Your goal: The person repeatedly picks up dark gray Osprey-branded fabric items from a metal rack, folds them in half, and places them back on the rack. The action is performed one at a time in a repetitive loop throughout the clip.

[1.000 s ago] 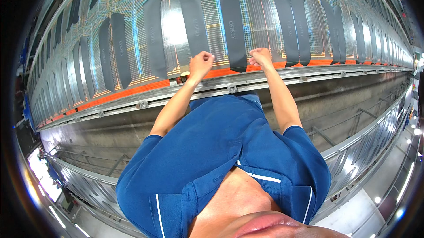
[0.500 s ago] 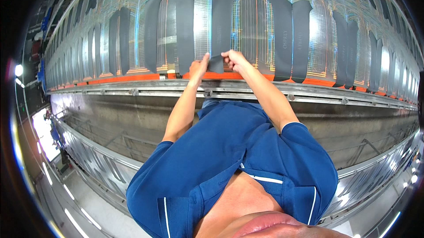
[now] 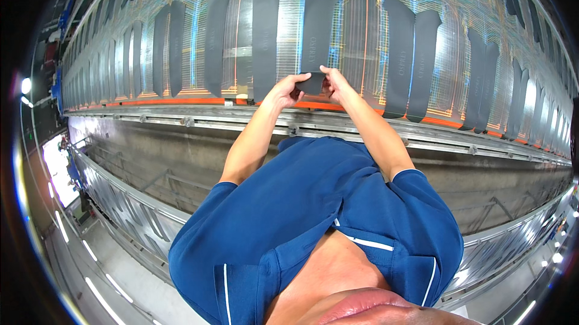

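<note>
Both hands had drifted together since the earlier frame, meeting on one dark strip. Across the top ran the long machine frame with its sheet of threads. At twelve o'clock, the dark strip hung upright, left hand and right hand both pinched on its lower end.
</note>
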Tool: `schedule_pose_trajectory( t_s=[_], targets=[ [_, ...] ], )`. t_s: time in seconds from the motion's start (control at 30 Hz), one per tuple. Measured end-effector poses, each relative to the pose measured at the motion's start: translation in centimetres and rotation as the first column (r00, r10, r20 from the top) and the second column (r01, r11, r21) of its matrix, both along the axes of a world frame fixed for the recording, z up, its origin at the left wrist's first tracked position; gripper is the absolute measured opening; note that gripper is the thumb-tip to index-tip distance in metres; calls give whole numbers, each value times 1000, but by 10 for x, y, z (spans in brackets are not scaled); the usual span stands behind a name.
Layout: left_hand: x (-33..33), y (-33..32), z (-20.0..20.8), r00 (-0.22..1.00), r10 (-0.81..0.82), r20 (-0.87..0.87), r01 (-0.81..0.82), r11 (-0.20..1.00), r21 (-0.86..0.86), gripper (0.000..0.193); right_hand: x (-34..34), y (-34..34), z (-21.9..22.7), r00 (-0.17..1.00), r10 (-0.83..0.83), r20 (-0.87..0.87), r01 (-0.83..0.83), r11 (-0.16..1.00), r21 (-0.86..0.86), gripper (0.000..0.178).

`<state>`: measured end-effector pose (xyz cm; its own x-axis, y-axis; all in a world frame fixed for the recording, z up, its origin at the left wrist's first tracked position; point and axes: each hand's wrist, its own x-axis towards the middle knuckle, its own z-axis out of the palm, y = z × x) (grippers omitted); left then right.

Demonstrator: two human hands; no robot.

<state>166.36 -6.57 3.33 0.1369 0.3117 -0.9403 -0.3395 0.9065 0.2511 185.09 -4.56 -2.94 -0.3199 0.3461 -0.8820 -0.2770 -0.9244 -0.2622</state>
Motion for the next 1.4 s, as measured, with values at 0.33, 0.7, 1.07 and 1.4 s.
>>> schedule_pose_trajectory(
  t_s=[0.33,0.7,1.07,1.4],
  targets=[
    [-10,119,106,995,51,91,-80,930,358,22,-7,129,101,982,-152,-116,171,968,183,33],
    [-8,93,128,957,203,207,-250,939,235,20,-9,153,14,944,-288,159,289,957,17,34],
    [7,124,239,990,-103,93,1,674,739,24,30,293,206,957,-292,6,194,650,735,22],
    [59,37,4,960,-240,142,182,926,330,21,94,202,3,904,-116,412,-109,869,483,30]
  ],
)
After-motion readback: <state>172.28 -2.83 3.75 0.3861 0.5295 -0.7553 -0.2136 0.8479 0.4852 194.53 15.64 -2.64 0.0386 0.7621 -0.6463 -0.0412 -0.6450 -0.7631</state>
